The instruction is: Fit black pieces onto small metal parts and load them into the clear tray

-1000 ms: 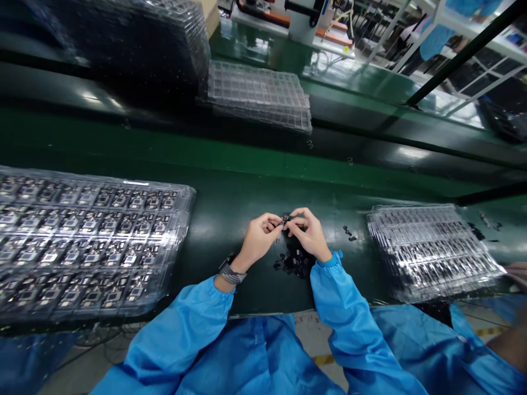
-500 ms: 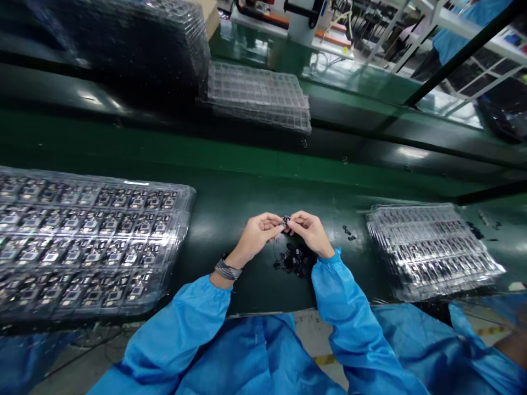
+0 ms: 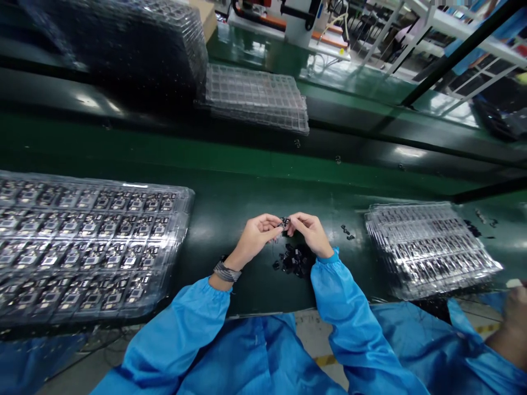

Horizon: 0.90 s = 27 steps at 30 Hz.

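Observation:
My left hand [image 3: 257, 238] and my right hand [image 3: 310, 233] meet above a dark green conveyor belt [image 3: 214, 219]. Their fingertips pinch a small black part [image 3: 284, 222] from both sides, and the fingers hide most of it. Just below my hands lies a loose pile of similar black parts [image 3: 293, 259]. A few more [image 3: 347, 232] lie to the right. A clear plastic tray of circuit boards [image 3: 181, 219] sits left of my hands, and a second loaded tray [image 3: 407, 205] sits to the right.
Stacks of clear plastic trays [image 3: 255, 96] stand on a far shelf beyond the belt. A co-worker's hand [image 3: 514, 318] in a blue sleeve enters at the right edge. Machinery and white racks stand farther back.
My hands stay together on the small part with little movement. The co-worker's hand at the right edge has shifted, and the whole view has moved slightly.

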### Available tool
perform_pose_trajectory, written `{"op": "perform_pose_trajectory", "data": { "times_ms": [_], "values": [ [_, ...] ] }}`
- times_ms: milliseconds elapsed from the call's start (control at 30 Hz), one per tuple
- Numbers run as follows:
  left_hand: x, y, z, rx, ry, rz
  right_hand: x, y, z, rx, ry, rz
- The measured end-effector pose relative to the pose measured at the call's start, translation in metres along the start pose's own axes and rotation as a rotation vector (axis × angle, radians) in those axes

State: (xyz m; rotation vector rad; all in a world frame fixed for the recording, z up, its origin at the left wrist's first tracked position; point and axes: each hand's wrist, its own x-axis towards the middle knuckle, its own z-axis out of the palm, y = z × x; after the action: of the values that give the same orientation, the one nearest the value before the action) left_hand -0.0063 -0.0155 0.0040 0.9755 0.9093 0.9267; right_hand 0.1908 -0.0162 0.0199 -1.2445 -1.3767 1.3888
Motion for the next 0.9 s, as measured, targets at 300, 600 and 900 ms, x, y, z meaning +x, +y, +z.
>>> {"op": "perform_pose_trajectory", "data": {
  "times_ms": [300,600,900],
  "values": [
    [-0.002,-0.006,0.003,0.254,0.044,0.163,0.0,0.001,0.005,-0.026,0.064,0.016],
    [-0.008,-0.017,0.018,0.785,0.269,0.512,-0.002,0.007,0.012,-0.07,0.132,-0.034],
    [-0.127,0.102,-0.038,0.784,0.131,0.134,0.001,0.013,0.004,-0.109,0.091,-0.009]
  ]
}}
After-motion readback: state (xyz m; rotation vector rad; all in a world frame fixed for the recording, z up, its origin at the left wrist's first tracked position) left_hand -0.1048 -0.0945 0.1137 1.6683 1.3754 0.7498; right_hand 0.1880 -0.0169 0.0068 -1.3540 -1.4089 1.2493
